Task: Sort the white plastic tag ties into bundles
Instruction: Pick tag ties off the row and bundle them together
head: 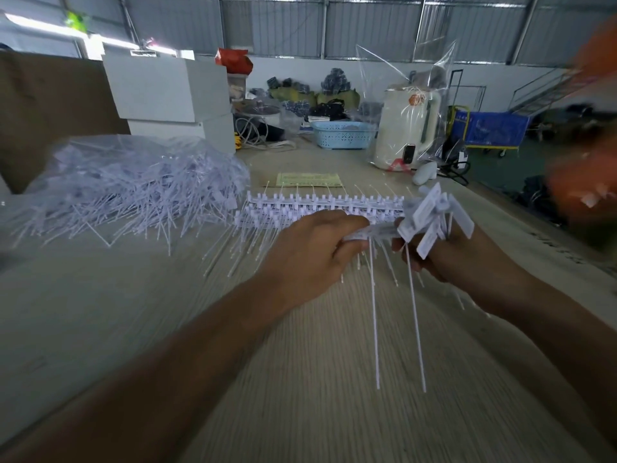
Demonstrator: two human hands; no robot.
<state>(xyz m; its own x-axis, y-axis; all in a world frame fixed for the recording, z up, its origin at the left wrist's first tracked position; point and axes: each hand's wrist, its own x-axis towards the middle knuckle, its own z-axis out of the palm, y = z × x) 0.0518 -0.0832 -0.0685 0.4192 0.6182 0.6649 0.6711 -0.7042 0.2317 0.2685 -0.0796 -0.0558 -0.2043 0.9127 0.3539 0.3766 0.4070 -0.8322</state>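
Observation:
My left hand [310, 248] and my right hand [447, 252] both grip one bunch of white tag ties [424, 222] above the table. The flat tag heads fan out over my right hand, and two long thin tails hang down toward me. Behind my hands, rows of aligned tag ties [320, 205] lie on the table, heads side by side. A big loose heap of tag ties [133, 185] in clear plastic sits at the left.
The pale wood-grain table [300, 362] runs toward me. White boxes [167, 91] stand at the back left, with a blue basket [344, 135], a bagged cream kettle [407, 128] and a yellow paper [309, 179] further back. An orange blur [587, 182] fills the right edge.

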